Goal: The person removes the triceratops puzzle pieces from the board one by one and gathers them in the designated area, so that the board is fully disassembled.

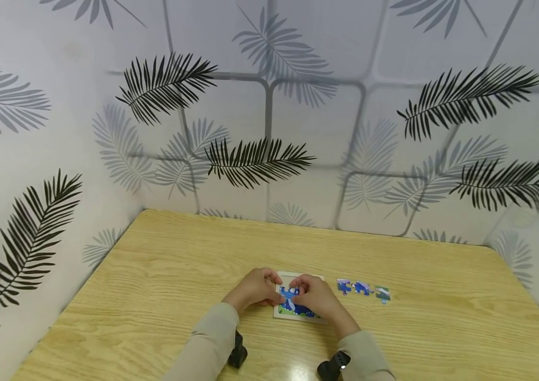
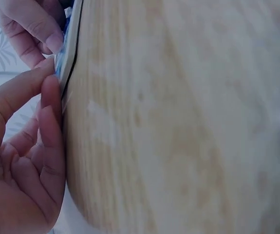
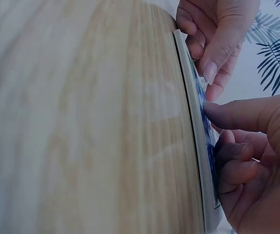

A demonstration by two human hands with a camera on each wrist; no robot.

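A small jigsaw puzzle (image 1: 300, 310) with a blue picture lies in a pale-framed tray (image 1: 283, 316) on the table. Over its left edge is my left hand (image 1: 256, 288), thumb tip on the picture and index finger near the upper left corner. I cannot tell whether it grips anything. My right hand (image 1: 318, 296) bends over the right half, its thumb and index finger around a blue-and-white puzzle piece (image 1: 290, 291). In the right wrist view, the right thumb (image 3: 222, 113) presses at the picture, the other fingers curled against it. The hands hide much of the puzzle.
Right of the tray lie loose puzzle pieces: one purple and blue (image 1: 343, 286), another beside it (image 1: 362, 288), and a green one (image 1: 383, 293). The wooden table (image 1: 193, 259) reaches back to a leaf-patterned wall (image 1: 307, 121).
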